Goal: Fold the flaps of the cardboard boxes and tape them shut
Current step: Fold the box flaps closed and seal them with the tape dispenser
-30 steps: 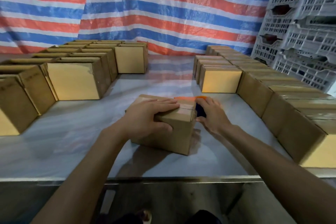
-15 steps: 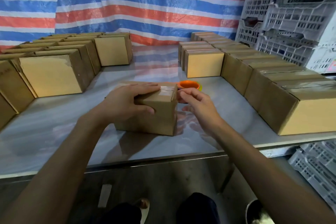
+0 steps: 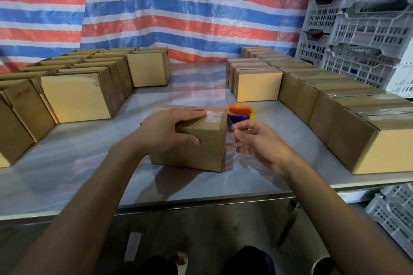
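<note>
A small cardboard box (image 3: 201, 147) stands in the middle of the table (image 3: 67, 163), flaps folded down, with clear tape along its top seam. My left hand (image 3: 169, 129) lies flat over the box's top and near edge, pressing it. My right hand (image 3: 257, 140) is just right of the box, fingers pinched on a strip of clear tape (image 3: 230, 125) that runs from the box's right top edge. An orange and blue tape dispenser (image 3: 240, 113) sits on the table right behind the box's right end.
Rows of cardboard boxes (image 3: 76, 96) line the left side, and taped boxes (image 3: 335, 114) line the right. Grey plastic crates (image 3: 362, 18) are stacked at the far right. A striped tarp (image 3: 178, 6) hangs behind. The table's front edge runs below my forearms.
My right hand has let go of the tape dispenser, which now rests behind the box, and holds the tape end lower beside the box. My left hand stays on the box.
</note>
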